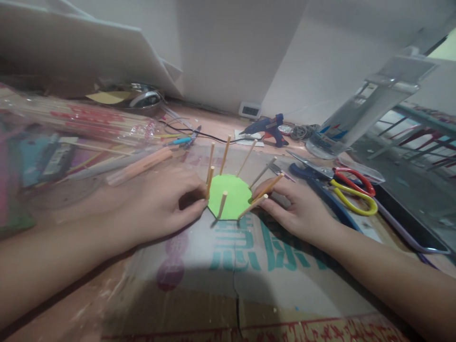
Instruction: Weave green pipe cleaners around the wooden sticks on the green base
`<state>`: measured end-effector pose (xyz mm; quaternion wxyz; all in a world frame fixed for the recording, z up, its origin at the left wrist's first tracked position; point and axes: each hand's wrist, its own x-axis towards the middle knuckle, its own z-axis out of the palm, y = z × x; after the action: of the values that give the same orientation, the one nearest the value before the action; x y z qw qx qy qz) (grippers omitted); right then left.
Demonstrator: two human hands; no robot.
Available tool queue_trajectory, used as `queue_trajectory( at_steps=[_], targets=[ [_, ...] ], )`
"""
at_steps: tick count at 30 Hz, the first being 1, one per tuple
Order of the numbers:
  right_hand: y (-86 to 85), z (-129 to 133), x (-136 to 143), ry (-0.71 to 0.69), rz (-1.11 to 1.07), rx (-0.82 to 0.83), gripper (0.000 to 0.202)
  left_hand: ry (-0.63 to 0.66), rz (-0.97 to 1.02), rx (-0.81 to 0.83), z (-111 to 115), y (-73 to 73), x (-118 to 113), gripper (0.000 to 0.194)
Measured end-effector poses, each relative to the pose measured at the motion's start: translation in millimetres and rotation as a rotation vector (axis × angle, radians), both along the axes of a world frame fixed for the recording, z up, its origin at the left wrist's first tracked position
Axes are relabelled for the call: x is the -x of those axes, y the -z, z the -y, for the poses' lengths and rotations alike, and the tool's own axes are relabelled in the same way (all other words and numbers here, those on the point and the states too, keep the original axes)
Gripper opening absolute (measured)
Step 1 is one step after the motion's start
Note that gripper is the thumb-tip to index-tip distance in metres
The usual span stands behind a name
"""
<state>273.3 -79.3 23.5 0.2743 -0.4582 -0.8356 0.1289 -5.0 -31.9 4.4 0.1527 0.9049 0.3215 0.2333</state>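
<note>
Fingers (194, 208) of the left hand (160, 199) pinch the left edge of a green octagon (233, 190), thumb and forefinger meeting beside one of its sticks (223, 205). On the right edge, thumb and forefinger of the right hand (295, 202) close in a matching pinch where two sticks slant outward. Whether each pinch bears on the octagon's rim or on the foot of a stick is too small to tell.

The octagon lies in the middle of the scene, between the hands, over a printed sheet (192, 294) with green and purple characters. Eight pale sticks rise around its border, most leaning outward, the one at the right far corner looking greyer.

Beyond it on the tabletop (213, 121) sit a blue glue gun (261, 126), its nozzle pointing left, and a small white display (250, 110) near the wall. Far left lie a clear bag of sticks (89, 116) and a blue pen (181, 141), with a peach-coloured tube (138, 167) nearer the left hand. To the right, scissors (356, 197) with red and yellow handles lie just beside a dark phone (409, 218); farther back a tall clear container (356, 118) stands by a coiled cable (304, 132).
</note>
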Motion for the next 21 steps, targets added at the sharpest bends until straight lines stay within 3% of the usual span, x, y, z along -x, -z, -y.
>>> queue_trajectory(
  at_steps=[7,9,12,16,21],
  targets=[
    [1.3,2,-2,0.013,-0.051,0.037,0.002,0.006,-0.006,0.009,0,-1.1,0,0.009],
    [-1.5,8,-3,0.061,-0.157,-0.045,0.008,0.013,0.003,0.006,0,-2.3,-1,0.008],
    [-7.1,20,0,0.011,-0.182,-0.140,0.008,0.031,0.020,-0.001,1,-3.4,-1,0.007],
    [-6.3,25,10,-0.027,-0.013,-0.029,0.007,0.029,0.007,-0.020,0,-3.0,-1,0.007],
    [3.2,18,19,0.000,0.018,0.069,0.010,0.027,-0.011,-0.020,0,-0.6,-2,0.008]
  ],
)
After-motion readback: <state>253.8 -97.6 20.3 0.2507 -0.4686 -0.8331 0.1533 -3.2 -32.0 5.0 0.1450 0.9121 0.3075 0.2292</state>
